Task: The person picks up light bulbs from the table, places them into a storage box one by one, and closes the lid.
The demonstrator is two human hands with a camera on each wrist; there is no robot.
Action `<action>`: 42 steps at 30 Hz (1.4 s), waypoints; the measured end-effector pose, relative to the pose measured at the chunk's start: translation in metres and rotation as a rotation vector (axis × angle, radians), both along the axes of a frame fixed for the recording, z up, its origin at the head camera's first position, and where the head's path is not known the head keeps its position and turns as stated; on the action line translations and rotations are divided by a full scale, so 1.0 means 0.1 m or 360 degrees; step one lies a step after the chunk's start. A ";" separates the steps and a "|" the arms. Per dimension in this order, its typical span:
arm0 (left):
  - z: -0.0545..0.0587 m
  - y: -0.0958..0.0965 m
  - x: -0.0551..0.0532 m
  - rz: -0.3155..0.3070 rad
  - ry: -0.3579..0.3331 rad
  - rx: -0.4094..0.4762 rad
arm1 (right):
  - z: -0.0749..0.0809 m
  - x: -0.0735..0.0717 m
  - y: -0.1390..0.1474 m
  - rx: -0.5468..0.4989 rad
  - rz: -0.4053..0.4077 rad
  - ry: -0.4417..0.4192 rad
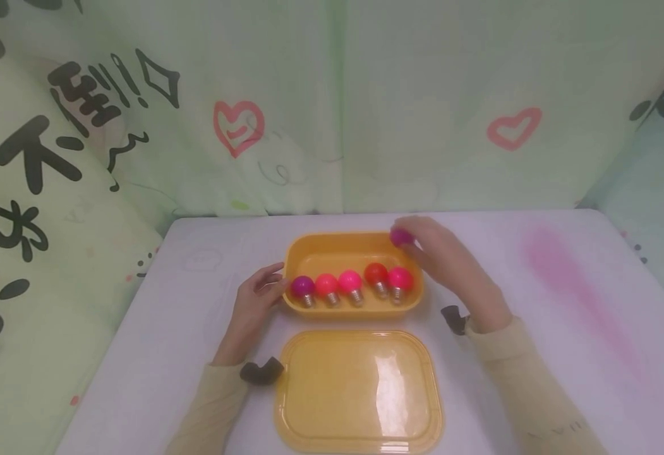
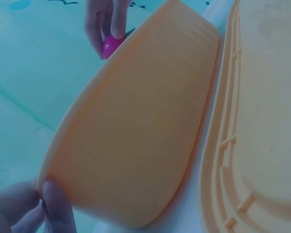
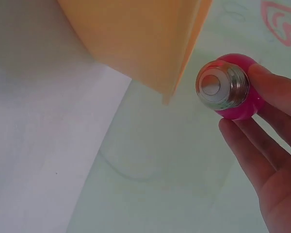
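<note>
My right hand (image 1: 436,249) pinches a purple light bulb (image 1: 402,237) over the back right corner of a yellow plastic box (image 1: 343,240). In the right wrist view the metal screw base (image 3: 222,86) of that bulb faces the camera, with thumb and fingers round its coloured globe. My left hand (image 1: 256,306) grips the box's left end, and the left wrist view has its thumb and fingers pinching the rim (image 2: 46,167). Along the front of the box lie several bulbs in a row: a purple one (image 1: 303,287), pink ones (image 1: 350,282) and a red one (image 1: 376,273), screw bases toward me.
A yellow lid (image 1: 357,392) lies flat on the white table (image 1: 144,379), just in front of the box. A pink stain (image 1: 570,278) marks the table on the right. Behind the table hangs a pale green curtain (image 1: 400,95) with drawn hearts and black characters.
</note>
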State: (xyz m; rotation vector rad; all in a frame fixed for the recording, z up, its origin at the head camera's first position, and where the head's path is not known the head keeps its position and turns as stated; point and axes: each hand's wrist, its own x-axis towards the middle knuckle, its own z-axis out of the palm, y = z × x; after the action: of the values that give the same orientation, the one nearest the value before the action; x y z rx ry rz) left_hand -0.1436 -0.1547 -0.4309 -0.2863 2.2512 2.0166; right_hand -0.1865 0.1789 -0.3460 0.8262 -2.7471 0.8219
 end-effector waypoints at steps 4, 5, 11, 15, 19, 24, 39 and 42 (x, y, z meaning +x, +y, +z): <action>-0.01 0.00 -0.01 -0.0004 0.0003 0.0020 | -0.05 -0.04 -0.03 0.0029 0.0021 -0.0051; -0.01 0.00 -0.01 -0.0008 0.0010 0.0026 | -0.06 -0.05 -0.04 0.0035 0.0023 -0.0072; -0.01 0.00 -0.01 0.0001 0.0020 0.0032 | -0.13 -0.08 -0.08 0.0077 0.0040 -0.0175; -0.02 -0.01 -0.01 0.0001 0.0013 0.0036 | -0.18 -0.10 -0.10 0.0093 0.0072 -0.0169; -0.01 -0.01 -0.01 0.0000 0.0011 0.0036 | -0.23 -0.13 -0.12 0.0092 0.0082 -0.0159; -0.02 -0.01 -0.01 0.0004 0.0017 0.0042 | -0.28 -0.16 -0.13 0.0091 0.0079 -0.0160; -0.03 -0.01 -0.02 0.0009 0.0002 0.0002 | -0.39 -0.18 -0.17 0.0106 0.0134 -0.0155; -0.04 -0.01 -0.02 0.0012 0.0007 0.0015 | -0.42 -0.17 -0.17 0.0111 0.0114 -0.0158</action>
State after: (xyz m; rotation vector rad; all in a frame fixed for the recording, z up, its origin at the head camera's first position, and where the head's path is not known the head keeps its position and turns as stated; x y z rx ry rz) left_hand -0.1457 -0.1558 -0.4345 -0.2899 2.2460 2.0328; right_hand -0.2037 0.1615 -0.3878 0.9256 -2.8627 0.8043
